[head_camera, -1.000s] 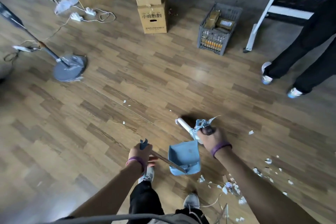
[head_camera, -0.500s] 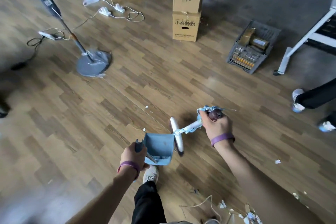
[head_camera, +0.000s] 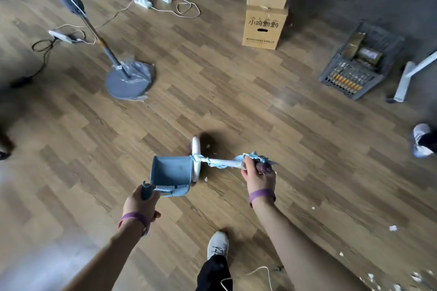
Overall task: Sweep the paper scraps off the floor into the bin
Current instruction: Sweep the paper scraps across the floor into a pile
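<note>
Fingers (head_camera: 247, 165) clamped: left hand (head_camera: 141, 204) on one dustpan (head_camera: 171, 172), right hand (head_camera: 259, 178) on one broom (head_camera: 222, 162).

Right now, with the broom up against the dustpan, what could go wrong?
The small scrap by the near end of the broom head could slip past the dustpan rather than in. More scraps lie off to the right, easily missed or trodden on. The white cord looping beside the shoe might catch a foot.
</note>
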The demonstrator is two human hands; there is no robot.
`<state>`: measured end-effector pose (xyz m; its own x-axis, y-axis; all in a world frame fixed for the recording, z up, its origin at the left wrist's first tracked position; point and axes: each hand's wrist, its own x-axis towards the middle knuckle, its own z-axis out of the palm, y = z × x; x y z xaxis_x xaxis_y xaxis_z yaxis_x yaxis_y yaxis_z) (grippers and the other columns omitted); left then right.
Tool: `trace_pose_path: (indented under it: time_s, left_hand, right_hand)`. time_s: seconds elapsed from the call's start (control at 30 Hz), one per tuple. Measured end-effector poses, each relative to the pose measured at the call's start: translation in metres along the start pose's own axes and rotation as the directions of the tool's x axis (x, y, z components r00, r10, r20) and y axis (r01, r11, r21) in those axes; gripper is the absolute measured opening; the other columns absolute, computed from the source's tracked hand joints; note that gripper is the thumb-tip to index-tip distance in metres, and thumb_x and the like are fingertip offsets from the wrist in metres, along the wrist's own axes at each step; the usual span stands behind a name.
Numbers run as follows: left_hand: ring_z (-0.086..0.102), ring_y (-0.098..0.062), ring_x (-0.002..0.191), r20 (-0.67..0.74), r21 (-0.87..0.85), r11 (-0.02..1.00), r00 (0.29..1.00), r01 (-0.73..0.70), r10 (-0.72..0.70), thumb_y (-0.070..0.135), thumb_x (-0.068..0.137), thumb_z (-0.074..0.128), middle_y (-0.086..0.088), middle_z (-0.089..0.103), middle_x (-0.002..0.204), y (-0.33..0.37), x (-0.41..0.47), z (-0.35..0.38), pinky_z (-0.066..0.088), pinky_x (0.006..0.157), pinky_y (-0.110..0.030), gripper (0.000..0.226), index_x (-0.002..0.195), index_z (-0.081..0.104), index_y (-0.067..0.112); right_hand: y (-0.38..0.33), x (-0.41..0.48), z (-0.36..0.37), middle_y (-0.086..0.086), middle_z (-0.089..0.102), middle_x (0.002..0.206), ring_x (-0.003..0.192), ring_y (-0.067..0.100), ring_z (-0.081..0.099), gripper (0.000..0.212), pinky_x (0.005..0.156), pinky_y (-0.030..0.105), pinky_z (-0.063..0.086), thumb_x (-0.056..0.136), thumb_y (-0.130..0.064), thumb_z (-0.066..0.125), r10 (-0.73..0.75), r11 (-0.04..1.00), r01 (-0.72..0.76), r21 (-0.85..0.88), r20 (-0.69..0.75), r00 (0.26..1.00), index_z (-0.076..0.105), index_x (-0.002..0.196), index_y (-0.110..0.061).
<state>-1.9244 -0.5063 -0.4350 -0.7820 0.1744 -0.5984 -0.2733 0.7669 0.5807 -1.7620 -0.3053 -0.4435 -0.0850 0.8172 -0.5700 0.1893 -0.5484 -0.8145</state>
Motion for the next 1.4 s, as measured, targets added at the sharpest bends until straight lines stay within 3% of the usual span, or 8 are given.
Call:
trace_pose_path:
  time_s: [0.13,0.27,0.43,0.77,1.0,1.2,1.3,1.4]
  left_hand:
    - [0.057,-0.017,0.035,0.064,0.025,1.0,0.998,0.016,-0.017,0.009,0.088,0.056,-0.004,0.058,0.07,0.006,0.023,0.02,0.04,0.04,-0.019,0.011,0.096,0.058,0.015]
    - [0.055,-0.025,0.036,0.066,0.033,0.999,0.997,0.025,-0.028,0.009,0.084,0.055,-0.011,0.056,0.057,0.014,0.027,0.051,0.043,0.048,-0.025,0.011,0.093,0.059,0.012]
    - [0.064,-0.03,0.046,0.099,0.136,0.99,0.994,-0.048,0.034,0.009,0.081,0.052,-0.011,0.06,0.05,0.034,0.007,0.097,0.05,0.052,-0.03,0.015,0.092,0.06,0.014]
    - [0.059,-0.021,0.033,0.328,0.272,0.928,0.931,-0.255,0.16,0.016,0.085,0.055,-0.014,0.063,0.058,0.049,-0.129,0.256,0.039,0.033,-0.02,0.01,0.092,0.061,0.014]
    - [0.063,-0.029,0.049,0.529,0.331,0.845,0.824,-0.42,0.202,0.017,0.085,0.055,-0.016,0.066,0.077,0.021,-0.294,0.415,0.04,0.032,-0.019,0.01,0.091,0.063,0.015]
    - [0.058,-0.035,0.066,0.724,0.325,0.808,0.679,-0.491,0.12,0.012,0.088,0.048,-0.016,0.063,0.105,-0.019,-0.444,0.56,0.039,0.031,-0.018,0.011,0.09,0.057,0.018]
    - [0.058,-0.032,0.071,0.781,0.34,0.776,0.619,-0.531,0.081,0.012,0.088,0.05,-0.016,0.061,0.107,-0.041,-0.505,0.612,0.041,0.029,-0.019,0.014,0.099,0.058,0.011]
    - [0.06,-0.03,0.066,0.807,0.345,0.774,0.588,-0.531,0.044,0.013,0.087,0.052,-0.013,0.063,0.1,-0.062,-0.55,0.64,0.055,0.044,-0.031,0.008,0.089,0.058,0.019]
  right_hand:
    - [0.029,0.014,-0.013,0.002,0.064,0.076,0.08,0.02,0.064,0.027,0.085,0.038,0.054,0.075,-0.043,0.072,0.061,0.989,-0.057,-0.134,0.027,0.998,0.058,0.07,-0.02]
    - [0.04,0.02,-0.051,0.003,0.06,0.059,0.061,0.01,0.059,0.033,0.066,0.017,0.049,0.078,-0.033,0.071,-0.026,0.952,0.022,-0.307,-0.009,1.0,0.055,0.063,-0.007]
    - [0.053,0.021,-0.108,-0.005,0.031,0.052,0.055,0.011,0.03,0.048,0.058,0.029,0.035,0.079,-0.033,0.069,-0.086,0.896,0.057,-0.44,-0.046,0.995,0.039,0.057,-0.002]
    - [0.071,0.0,-0.29,-0.002,0.038,0.041,0.049,0.02,0.032,0.043,0.056,0.032,0.037,0.076,-0.033,0.071,-0.104,0.907,-0.05,-0.418,-0.338,0.935,0.043,0.047,-0.019]
    - [0.084,-0.029,-0.519,0.013,0.067,0.069,0.073,0.034,0.062,0.041,0.062,0.03,0.045,0.077,-0.047,0.069,-0.007,0.918,-0.211,-0.336,-0.547,0.837,0.065,0.069,-0.007]
    - [0.119,-0.078,-0.708,0.011,0.055,0.059,0.067,0.028,0.053,0.045,0.065,0.034,0.043,0.078,-0.043,0.071,0.103,0.934,-0.317,-0.165,-0.725,0.681,0.05,0.054,-0.011]
    - [0.14,-0.105,-0.776,0.023,0.066,0.074,0.078,0.035,0.063,0.034,0.065,0.032,0.04,0.08,-0.036,0.072,0.086,0.939,-0.317,-0.134,-0.8,0.594,0.066,0.067,-0.006]
    - [0.159,-0.124,-0.828,0.03,0.063,0.069,0.075,0.042,0.064,0.043,0.064,0.038,0.045,0.077,-0.035,0.074,0.065,0.922,-0.358,-0.148,-0.851,0.52,0.063,0.064,0.004]
